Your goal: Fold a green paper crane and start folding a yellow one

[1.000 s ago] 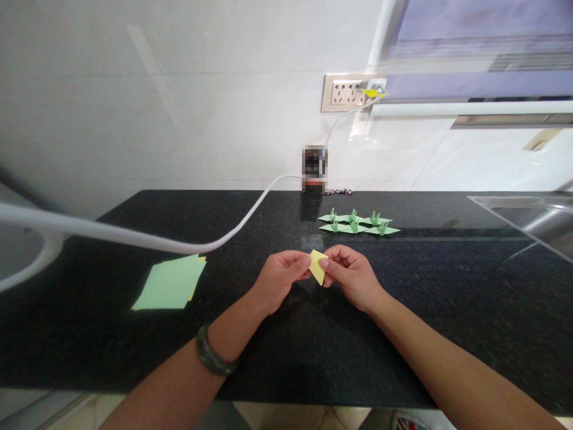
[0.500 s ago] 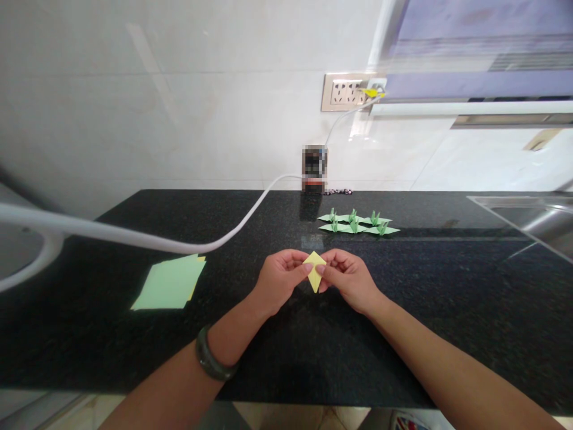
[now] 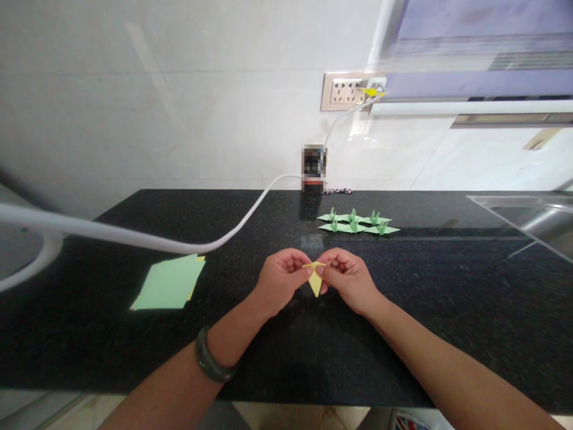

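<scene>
A small folded yellow paper (image 3: pixel 315 280) is pinched between both my hands just above the black counter (image 3: pixel 286 334), its point hanging down. My left hand (image 3: pixel 282 279) grips its left corner with curled fingers; a dark bracelet sits on that wrist. My right hand (image 3: pixel 348 278) pinches the right corner. Several green paper cranes (image 3: pixel 356 223) lie in a group on the counter beyond my hands. A stack of pale green and yellow paper sheets (image 3: pixel 169 283) lies to the left.
A white cable (image 3: pixel 188 242) runs across the counter from the left up to a wall socket (image 3: pixel 347 92). A small dark object (image 3: pixel 314 169) stands against the wall. A steel sink (image 3: pixel 537 224) is at the right.
The yellow paper has turned from a tilted flat piece to a downward-pointing shape, its top edge folded flatter. Both hands stayed close together, pinching it.
</scene>
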Available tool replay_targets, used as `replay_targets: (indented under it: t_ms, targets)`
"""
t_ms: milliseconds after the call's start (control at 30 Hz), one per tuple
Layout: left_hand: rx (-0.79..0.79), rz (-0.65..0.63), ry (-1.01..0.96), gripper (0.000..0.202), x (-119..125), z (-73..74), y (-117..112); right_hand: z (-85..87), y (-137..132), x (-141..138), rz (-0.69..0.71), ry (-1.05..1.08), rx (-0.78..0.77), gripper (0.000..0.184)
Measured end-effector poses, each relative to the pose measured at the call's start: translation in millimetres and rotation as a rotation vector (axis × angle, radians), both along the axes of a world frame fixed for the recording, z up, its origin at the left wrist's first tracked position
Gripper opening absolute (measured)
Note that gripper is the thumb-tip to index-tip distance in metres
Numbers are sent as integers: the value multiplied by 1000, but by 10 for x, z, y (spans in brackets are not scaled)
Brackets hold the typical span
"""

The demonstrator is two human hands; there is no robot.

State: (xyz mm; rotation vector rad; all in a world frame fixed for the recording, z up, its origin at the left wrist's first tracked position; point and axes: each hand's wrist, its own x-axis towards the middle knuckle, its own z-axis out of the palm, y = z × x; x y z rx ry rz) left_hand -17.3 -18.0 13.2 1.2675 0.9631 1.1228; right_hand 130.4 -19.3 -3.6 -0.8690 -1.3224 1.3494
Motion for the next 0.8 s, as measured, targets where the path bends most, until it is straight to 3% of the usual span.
replay_targets:
  t_ms: [167, 300, 400, 600, 667, 800]
  targets:
    - [7, -4, 37, 9, -1, 2, 1, 0, -1, 15, -13, -38, 37, 7]
    - [-116, -104, -97, 21, -16, -14, 20, -5, 12, 45, -50, -59, 88, 5]
    - [-196, -143, -104, 26, -27, -25, 34, -6, 11, 68, -74, -106, 178, 2]
    - [-151, -101, 12, 25, -26, -15, 37, 15, -6, 101, -99, -313, 386, 11]
    - [-118, -83, 35, 24, -28, -23, 40, 28, -11, 97, -97, -300, 359, 12]
    - [-27, -22, 124, 22, -45, -60, 52, 61, -16, 64, -72, -215, 162, 15]
